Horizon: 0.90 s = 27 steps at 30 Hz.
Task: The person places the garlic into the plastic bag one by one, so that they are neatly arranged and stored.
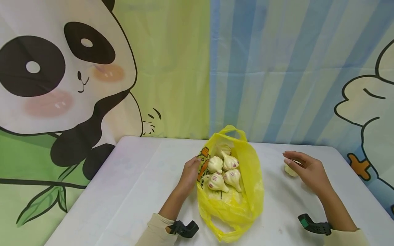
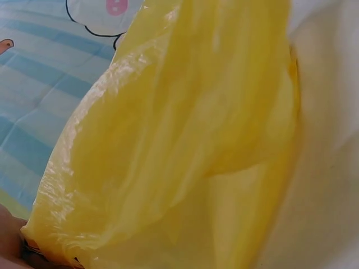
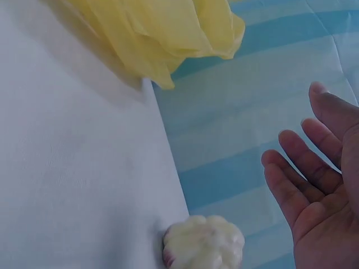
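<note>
A yellow plastic bag (image 1: pixel 252 171) lies with its mouth spread, several garlic bulbs (image 1: pixel 232 178) inside. The left hand (image 1: pixel 188 176) pinches the bag's left edge, thumb on the printed part; in the left wrist view the bag (image 2: pixel 168 134) fills most of the picture, with a bit of the hand (image 2: pixel 10 238) at the corner. One more garlic bulb (image 1: pixel 290 170) sits on the table to the right, partly behind the right hand (image 1: pixel 312 172). In the right wrist view that bulb (image 3: pixel 205 244) stands apart from the right hand (image 3: pixel 325 190), whose fingers are relaxed and hold nothing.
The white table (image 1: pixel 138 177) reaches back to a hanging cloth backdrop (image 1: pixel 261 68) with a panda print and blue stripes. Dark bands with small devices are on both wrists. One handle loop of the bag stands up at the back, another lies toward the front.
</note>
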Tool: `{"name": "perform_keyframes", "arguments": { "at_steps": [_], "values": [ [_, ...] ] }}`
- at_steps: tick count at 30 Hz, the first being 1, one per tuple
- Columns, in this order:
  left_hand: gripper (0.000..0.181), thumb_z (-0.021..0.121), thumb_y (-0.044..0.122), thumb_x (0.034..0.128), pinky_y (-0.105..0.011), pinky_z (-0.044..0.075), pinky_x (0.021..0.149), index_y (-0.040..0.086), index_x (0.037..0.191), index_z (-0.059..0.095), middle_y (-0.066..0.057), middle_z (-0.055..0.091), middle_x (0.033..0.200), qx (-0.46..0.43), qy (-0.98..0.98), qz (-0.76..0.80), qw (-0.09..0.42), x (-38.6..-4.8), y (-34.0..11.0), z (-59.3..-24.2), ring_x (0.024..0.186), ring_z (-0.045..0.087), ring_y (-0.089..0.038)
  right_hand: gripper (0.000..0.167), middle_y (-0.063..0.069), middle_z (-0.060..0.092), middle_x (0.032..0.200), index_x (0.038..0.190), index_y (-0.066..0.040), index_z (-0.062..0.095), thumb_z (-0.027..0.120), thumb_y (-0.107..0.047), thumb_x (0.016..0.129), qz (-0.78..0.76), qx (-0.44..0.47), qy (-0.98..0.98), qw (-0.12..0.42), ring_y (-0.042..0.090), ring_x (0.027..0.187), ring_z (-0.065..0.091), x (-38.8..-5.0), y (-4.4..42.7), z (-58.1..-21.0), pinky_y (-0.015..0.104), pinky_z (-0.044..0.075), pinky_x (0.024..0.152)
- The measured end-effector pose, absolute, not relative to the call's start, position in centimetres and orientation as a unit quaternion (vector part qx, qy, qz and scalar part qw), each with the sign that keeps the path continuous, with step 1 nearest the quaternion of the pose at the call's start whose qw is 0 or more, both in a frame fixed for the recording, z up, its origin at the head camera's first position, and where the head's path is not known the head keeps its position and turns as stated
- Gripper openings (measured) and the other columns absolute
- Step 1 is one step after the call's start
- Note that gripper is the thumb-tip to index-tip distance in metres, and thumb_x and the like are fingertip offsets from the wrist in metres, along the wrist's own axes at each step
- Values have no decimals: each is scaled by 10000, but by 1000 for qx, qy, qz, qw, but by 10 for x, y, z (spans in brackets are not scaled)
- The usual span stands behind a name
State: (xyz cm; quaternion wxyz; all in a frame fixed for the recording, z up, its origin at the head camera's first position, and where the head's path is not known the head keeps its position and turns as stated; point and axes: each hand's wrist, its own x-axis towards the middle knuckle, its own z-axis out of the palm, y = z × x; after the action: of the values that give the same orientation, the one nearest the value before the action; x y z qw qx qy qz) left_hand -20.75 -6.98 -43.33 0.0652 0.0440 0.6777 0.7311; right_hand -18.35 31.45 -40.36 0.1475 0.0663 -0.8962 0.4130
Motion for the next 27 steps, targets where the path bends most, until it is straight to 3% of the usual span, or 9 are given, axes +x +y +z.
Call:
{"name": "perform_keyframes", "arguments": {
  "at_steps": [7,20,24,27],
  "values": [
    [471,343,288,1070,-498,439,980,-29,1392,475,-198,604,1223,42,669,739,66,-208,-71,-436,1127,579,-343,414,31,646,1185,1285,-48,619,634,-307,961,419,47,-891,169,-143,1014,498,-176,331,-406,43,430,771],
    [479,317,276,1079,-505,440,979,-32,1429,428,-221,570,1281,52,659,746,74,-207,-70,-435,1162,556,-368,449,-138,596,1208,1345,-81,582,670,-244,936,453,-63,-863,217,-109,1040,501,-156,372,-420,42,437,744],
    [476,348,284,1071,-488,446,976,-31,1413,452,-205,591,1248,45,663,744,70,-208,-70,-436,1140,572,-346,517,-135,556,1286,1396,-117,541,679,-286,927,450,-116,-864,196,-60,1151,499,-153,387,-429,36,431,730],
    [472,357,286,1068,-488,447,976,-24,1408,462,-200,596,1241,44,663,744,69,-208,-70,-436,1137,573,-343,586,-62,495,1416,1451,-150,478,673,-326,927,443,-146,-866,180,32,1289,445,-152,397,-438,46,417,766]
  ]
}}
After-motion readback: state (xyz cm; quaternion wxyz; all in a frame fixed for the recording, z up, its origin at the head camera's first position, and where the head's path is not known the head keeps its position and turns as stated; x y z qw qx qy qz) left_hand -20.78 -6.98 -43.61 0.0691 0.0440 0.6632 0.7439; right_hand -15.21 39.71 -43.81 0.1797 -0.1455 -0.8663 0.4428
